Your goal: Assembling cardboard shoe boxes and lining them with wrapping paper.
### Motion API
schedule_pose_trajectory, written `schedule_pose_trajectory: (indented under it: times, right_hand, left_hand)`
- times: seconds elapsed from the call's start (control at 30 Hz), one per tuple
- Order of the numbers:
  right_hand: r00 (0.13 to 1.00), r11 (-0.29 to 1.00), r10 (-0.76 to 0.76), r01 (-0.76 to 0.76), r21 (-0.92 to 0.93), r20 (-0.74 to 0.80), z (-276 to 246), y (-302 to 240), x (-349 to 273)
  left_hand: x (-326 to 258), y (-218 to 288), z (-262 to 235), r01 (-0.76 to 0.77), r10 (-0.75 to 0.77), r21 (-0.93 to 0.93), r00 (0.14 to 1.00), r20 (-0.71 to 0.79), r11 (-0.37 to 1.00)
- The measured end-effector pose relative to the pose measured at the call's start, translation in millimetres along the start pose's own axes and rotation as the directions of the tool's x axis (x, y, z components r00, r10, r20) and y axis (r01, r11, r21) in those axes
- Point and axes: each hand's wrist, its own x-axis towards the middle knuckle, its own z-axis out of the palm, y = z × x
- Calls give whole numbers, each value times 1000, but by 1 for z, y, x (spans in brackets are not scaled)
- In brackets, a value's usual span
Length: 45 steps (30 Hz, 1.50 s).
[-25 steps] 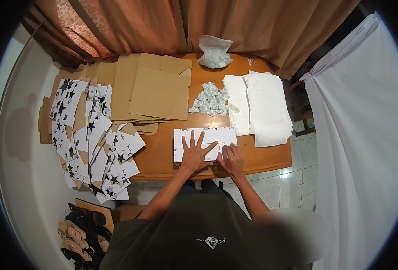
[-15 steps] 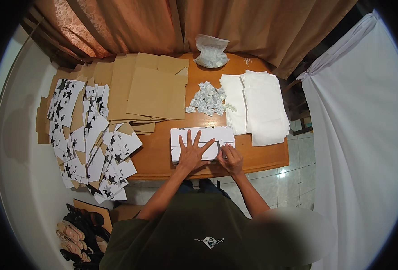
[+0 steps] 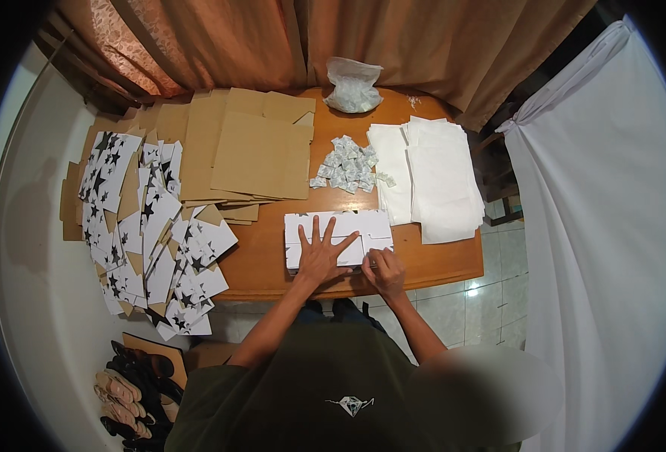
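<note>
A closed white cardboard box (image 3: 303,223) with a few dark star marks lies near the table's front edge. My left hand (image 3: 320,255) rests flat on its top, fingers spread wide and nothing held. At the box's near right part is my right hand (image 3: 385,271), its fingers curled in at the front edge beside a cut seam in the lid. What those fingertips pinch, if anything, is hidden beneath them. Just beyond the box sits a heap of small white packets (image 3: 346,164).
Flat brown cardboard sheets (image 3: 261,154) are stacked at the left, beside overlapping star-printed box blanks (image 3: 152,207). White paper sheets (image 3: 444,184) lie at the right. A clear plastic bag (image 3: 354,87) of packets stands at the back. Shoes (image 3: 122,395) sit on the floor at lower left.
My right hand has shifted slightly toward me and left, to the box's front edge. The lid seam beside it, raised and dark before, now looks flatter. My left hand stays put.
</note>
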Motion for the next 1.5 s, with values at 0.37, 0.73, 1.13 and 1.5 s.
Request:
schedule_pose_trajectory:
  times: [0.37, 0.73, 1.13, 1.5]
  right_hand:
    - [971, 946, 236, -235, -225, -20, 15, -1, 11]
    - [920, 933, 360, -353, -74, 156, 14, 5, 0]
    - [787, 792, 560, -600, 110, 257, 11, 8, 10]
    - [904, 953, 285, -233, -192, 319, 10, 6, 17]
  left_hand:
    - [-3, 1, -1, -10, 10, -17, 1000, 13, 1000]
    - [-6, 3, -16, -32, 34, -21, 996, 84, 999]
    - [-41, -50, -16, 267, -432, -431, 832, -348, 862]
    - [-42, -36, -6, 352, -429, -319, 877, -216, 880]
